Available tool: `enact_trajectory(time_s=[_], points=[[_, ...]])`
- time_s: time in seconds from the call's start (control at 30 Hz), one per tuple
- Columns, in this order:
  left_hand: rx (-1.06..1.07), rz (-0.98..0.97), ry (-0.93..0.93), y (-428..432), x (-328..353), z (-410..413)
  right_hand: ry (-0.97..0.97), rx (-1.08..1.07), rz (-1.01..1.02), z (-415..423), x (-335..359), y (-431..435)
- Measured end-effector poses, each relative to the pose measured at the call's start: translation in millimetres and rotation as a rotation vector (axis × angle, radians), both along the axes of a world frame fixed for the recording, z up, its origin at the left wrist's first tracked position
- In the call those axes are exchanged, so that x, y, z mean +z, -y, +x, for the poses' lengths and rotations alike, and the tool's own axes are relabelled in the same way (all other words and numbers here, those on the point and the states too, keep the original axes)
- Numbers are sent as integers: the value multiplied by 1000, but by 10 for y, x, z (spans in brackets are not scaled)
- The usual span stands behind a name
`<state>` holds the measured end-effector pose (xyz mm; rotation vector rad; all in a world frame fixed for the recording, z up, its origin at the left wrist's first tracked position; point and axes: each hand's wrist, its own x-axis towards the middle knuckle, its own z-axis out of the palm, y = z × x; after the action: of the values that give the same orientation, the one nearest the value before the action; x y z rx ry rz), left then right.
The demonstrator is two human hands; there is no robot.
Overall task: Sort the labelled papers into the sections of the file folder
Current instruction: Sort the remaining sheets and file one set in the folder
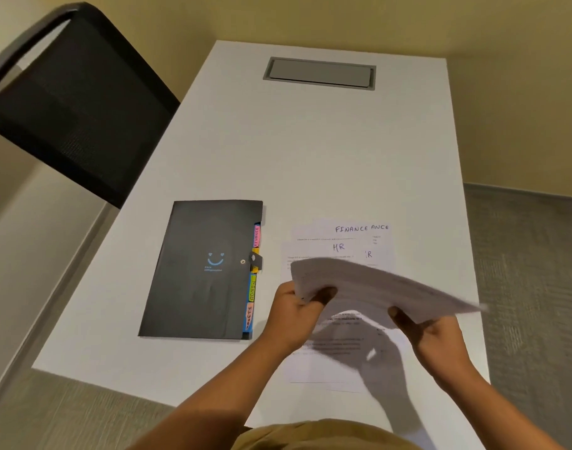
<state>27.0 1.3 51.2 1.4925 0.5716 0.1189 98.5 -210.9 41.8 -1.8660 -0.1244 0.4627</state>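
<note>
A closed black file folder [203, 271] with a blue smiley lies on the white table [310, 151], its coloured section tabs [254, 277] along its right edge. To its right lie overlapping labelled papers [349, 241], marked FINANCE and HR. Above them I hold a sheaf of papers [375, 284], blurred and tilted. My left hand [294, 306] pinches its left edge with the thumb on top. At the lower right edge my right hand [427, 332] grips the sheaf. More printed sheets [330, 349] lie under my hands.
A black mesh chair [73, 105] stands at the table's left far side. A grey cable hatch [320, 73] is set into the table at the back. Grey carpet [521, 271] shows to the right of the table.
</note>
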Motion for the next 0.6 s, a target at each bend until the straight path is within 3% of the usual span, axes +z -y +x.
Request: enact_trajectory(time_s=[0.13,0.23,0.3,0.37,0.43,0.6], points=[[-81,31,-42,-169,28,-68,-8,2,-44,11,-35,-9],[-45,409,-214,-393,-201,-219,-41,-50,-70,18,-79,-16],[-26,756,-439,-558,-404,-340,-71,-88,-69,7,-109,-17],[-105,965,-705,-676,-575,-484,-93,-101,-64,-9,-112,-24],[-163,1004,-883,-729,-680,-613,-96,-101,-66,-27,-95,-31],[-220,1073,-970,-794,-736,-768,-111,-108,-76,-46,-90,-45]])
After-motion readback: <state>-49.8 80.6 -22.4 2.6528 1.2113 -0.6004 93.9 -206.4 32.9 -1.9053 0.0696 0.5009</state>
